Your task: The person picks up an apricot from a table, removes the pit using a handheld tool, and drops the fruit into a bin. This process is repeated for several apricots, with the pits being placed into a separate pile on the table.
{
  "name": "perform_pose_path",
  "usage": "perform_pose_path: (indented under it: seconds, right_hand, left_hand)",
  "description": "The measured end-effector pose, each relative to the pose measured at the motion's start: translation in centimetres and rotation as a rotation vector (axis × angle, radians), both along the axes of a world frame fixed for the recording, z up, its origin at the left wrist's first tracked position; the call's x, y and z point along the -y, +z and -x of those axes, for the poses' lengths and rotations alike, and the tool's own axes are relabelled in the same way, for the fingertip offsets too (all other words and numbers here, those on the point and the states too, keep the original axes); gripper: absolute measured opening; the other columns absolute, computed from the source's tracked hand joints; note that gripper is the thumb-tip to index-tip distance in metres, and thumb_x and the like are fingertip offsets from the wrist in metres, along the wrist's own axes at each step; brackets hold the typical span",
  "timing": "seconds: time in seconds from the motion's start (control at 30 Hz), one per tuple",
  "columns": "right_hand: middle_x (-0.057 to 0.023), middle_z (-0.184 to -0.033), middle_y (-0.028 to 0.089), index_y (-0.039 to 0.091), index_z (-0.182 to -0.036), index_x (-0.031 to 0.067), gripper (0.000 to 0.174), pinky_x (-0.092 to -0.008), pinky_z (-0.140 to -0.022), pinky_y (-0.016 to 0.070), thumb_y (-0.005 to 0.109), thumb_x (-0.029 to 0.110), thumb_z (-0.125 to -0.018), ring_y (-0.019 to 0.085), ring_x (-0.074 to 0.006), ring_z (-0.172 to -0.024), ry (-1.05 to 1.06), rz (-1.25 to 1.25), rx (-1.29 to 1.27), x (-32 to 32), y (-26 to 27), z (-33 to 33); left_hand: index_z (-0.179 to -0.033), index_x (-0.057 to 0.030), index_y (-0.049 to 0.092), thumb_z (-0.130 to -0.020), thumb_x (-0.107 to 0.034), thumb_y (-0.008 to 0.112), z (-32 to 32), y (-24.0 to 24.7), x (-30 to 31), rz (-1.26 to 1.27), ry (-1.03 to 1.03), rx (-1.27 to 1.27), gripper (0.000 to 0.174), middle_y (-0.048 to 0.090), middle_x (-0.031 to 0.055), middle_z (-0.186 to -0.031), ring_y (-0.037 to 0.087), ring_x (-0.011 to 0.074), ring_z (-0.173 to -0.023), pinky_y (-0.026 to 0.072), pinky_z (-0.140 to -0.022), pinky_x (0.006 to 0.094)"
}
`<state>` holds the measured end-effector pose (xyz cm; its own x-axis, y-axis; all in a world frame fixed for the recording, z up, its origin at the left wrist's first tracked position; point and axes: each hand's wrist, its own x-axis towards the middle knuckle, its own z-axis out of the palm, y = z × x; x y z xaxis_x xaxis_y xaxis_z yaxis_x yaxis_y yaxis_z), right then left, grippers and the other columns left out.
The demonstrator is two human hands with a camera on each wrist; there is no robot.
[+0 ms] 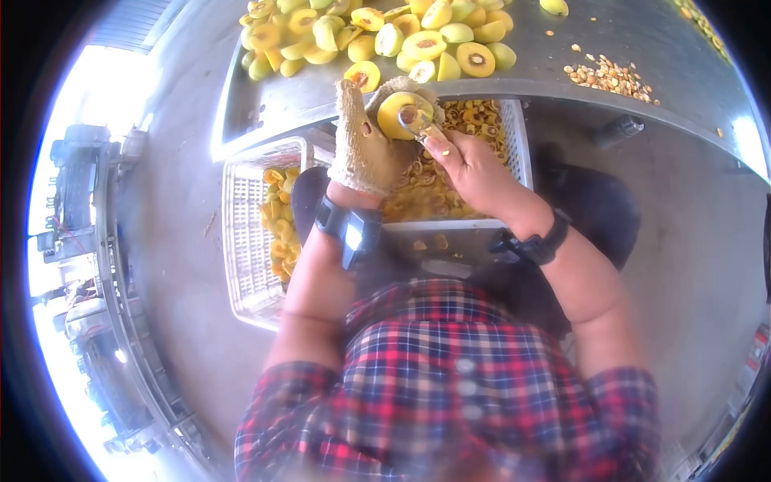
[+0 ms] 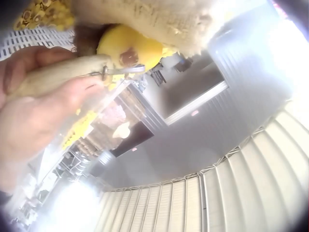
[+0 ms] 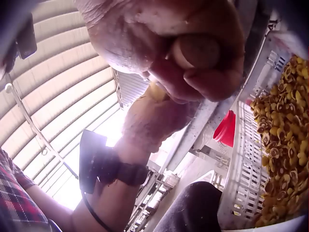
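My left hand [image 1: 361, 153], in a worn knitted glove, holds a yellow peach half [image 1: 390, 114] just off the table's near edge. Its cut face, with a reddish-brown centre, shows in the left wrist view. My bare right hand [image 1: 488, 175] grips the wooden handle [image 2: 60, 73] of a pitting tool, the thumb laid along it. The tool's curved metal tip [image 2: 126, 70] is right at the centre of the cut face. From the right wrist, the rounded butt of the handle [image 3: 197, 51] shows between curled fingers.
Many peach halves [image 1: 475, 59] are heaped on the metal table [image 1: 530, 40], with loose pits [image 1: 614, 79] to their right. Below the hands stands a white crate [image 1: 524, 153] of brownish-yellow scraps. Another white crate [image 1: 241, 241], holding yellow pieces, stands at the left.
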<state>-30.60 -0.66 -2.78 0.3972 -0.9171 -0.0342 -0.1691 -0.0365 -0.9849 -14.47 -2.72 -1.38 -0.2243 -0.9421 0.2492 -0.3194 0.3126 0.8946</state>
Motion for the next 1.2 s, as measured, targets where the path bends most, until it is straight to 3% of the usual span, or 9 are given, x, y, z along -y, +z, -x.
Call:
perform_pose_path:
  seconds: [0.17, 0.2, 0.27, 0.47, 0.6, 0.67, 0.87, 1.1, 1.2]
  right_hand:
    - [0.0008, -0.062, 0.043, 0.054, -0.087, 0.0008, 0.041, -0.0273, -0.052, 0.0363, 0.044, 0.039, -0.098, 0.039, -0.0087, -0.055, -0.004, 0.102, -0.012, 0.0, -0.5, 0.2]
    - [0.0008, -0.062, 0.043, 0.054, -0.087, 0.0008, 0.041, -0.0273, -0.052, 0.0363, 0.044, 0.039, -0.098, 0.039, -0.0087, -0.055, -0.004, 0.101, -0.012, 0.0, -0.5, 0.3]
    - [0.0018, -0.063, 0.043, 0.053, -0.084, 0.0028, 0.041, -0.0254, -0.050, 0.0349, 0.044, 0.040, -0.098, 0.039, -0.0072, -0.053, 0.005, 0.014, 0.036, -0.1, -0.6, 0.4]
    - [0.0023, -0.061, 0.043, 0.052, -0.079, 0.0054, 0.044, -0.0240, -0.047, 0.0320, 0.043, 0.045, -0.097, 0.038, -0.0068, -0.049, 0.082, -0.022, 0.063, 0.0, 0.0, 1.1]
    - [0.0016, -0.059, 0.043, 0.053, -0.079, 0.0048, 0.046, -0.0243, -0.049, 0.0341, 0.042, 0.046, -0.097, 0.040, -0.0073, -0.052, 0.131, -0.135, 0.054, -0.3, 0.0, 1.0]
    - [0.0001, -0.061, 0.045, 0.053, -0.079, 0.0030, 0.048, -0.0260, -0.053, 0.0376, 0.041, 0.046, -0.097, 0.043, -0.0093, -0.056, 0.053, 0.099, -0.008, -0.5, -0.8, 0.4]
    - [-0.0021, -0.064, 0.049, 0.054, -0.082, 0.0009, 0.047, -0.0283, -0.058, 0.0407, 0.040, 0.043, -0.098, 0.046, -0.0126, -0.060, 0.094, -0.030, 0.132, -0.9, -1.1, -0.2]
    - [-0.0003, -0.055, 0.042, 0.050, -0.080, 0.0053, 0.044, -0.0247, -0.045, 0.0346, 0.038, 0.044, -0.098, 0.041, -0.0096, -0.047, 0.153, -0.058, 0.159, -0.9, -1.3, 0.0]
    - [-0.0002, -0.050, 0.037, 0.046, -0.075, 0.0064, 0.047, -0.0256, -0.039, 0.0289, 0.036, 0.047, -0.097, 0.034, -0.0093, -0.041, 0.233, -0.259, 0.193, -0.9, 0.4, 0.4]
  left_hand:
    - [-0.118, -0.0028, 0.050, -0.089, -0.011, 0.057, -0.1, 1.3, -0.2, -0.676, -0.216, -1.156, 0.031, 0.062, 0.0073, -0.108, 0.057, 0.0178, -0.105, 0.0340, -0.103, 0.0365]
    - [-0.118, -0.0028, 0.050, -0.089, -0.011, 0.057, 0.0, 1.2, -0.2, -0.676, -0.215, -1.156, 0.031, 0.062, 0.0073, -0.108, 0.057, 0.0178, -0.105, 0.0340, -0.103, 0.0365]
    - [-0.116, -0.0038, 0.049, -0.096, -0.032, 0.047, 0.1, 0.8, -0.3, 0.154, -0.034, 0.251, 0.035, 0.060, 0.0110, -0.109, 0.056, 0.0199, -0.097, 0.0390, -0.093, 0.0353]
    - [-0.114, -0.0016, 0.052, -0.099, -0.042, 0.035, 0.9, 1.0, -0.8, -0.261, 0.073, -0.393, 0.047, 0.061, 0.0137, -0.105, 0.058, 0.0238, -0.099, 0.0479, -0.088, 0.0352]
    - [-0.111, -0.0020, 0.053, -0.098, -0.039, 0.042, 0.5, 2.3, -0.7, -0.500, -0.061, -0.706, 0.041, 0.061, 0.0121, -0.103, 0.059, 0.0211, -0.093, 0.0505, -0.082, 0.0329]
    - [-0.111, -0.0019, 0.053, -0.098, -0.039, 0.041, 1.4, 2.5, -0.9, -0.627, 0.140, -0.923, 0.041, 0.061, 0.0116, -0.102, 0.060, 0.0175, -0.087, 0.0513, -0.076, 0.0319]
    - [-0.093, -0.0008, 0.061, -0.097, -0.040, 0.044, 3.1, 1.1, -1.5, -0.185, 0.402, -0.646, 0.042, 0.063, 0.0089, -0.085, 0.059, 0.0147, -0.072, 0.0485, -0.064, 0.0275]
    - [-0.086, 0.0006, 0.062, -0.095, -0.036, 0.049, 1.3, 2.0, -0.3, -0.440, 0.162, -0.639, 0.040, 0.063, 0.0082, -0.075, 0.058, 0.0144, -0.065, 0.0471, -0.060, 0.0267]
    - [-0.081, -0.0008, 0.063, -0.095, -0.042, 0.042, 1.2, 2.5, -0.1, -0.349, 0.107, -0.357, 0.048, 0.063, 0.0064, -0.076, 0.055, 0.0117, -0.061, 0.0449, -0.053, 0.0235]
